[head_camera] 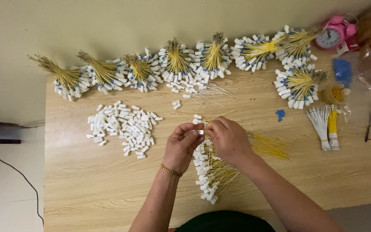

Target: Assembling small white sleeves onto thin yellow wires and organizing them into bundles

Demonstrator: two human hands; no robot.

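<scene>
Above the fanned row of finished yellow wires with white connectors (211,172), the left hand (184,146) and right hand (228,139) meet, fingertips pinched shut on one small white plastic connector (199,132) with a thin wire; such a piece looks light, hard and slippery, best held by its flat sides, the wire springy and easily bent. Left of that row lies the loose connector pile (123,126), right of it loose yellow wires (269,146), beyond it tied bundles (177,62); nothing crowds the hands.

Bare forearms, gold bracelet (171,171) on left wrist, dark green garment (226,221)
</scene>
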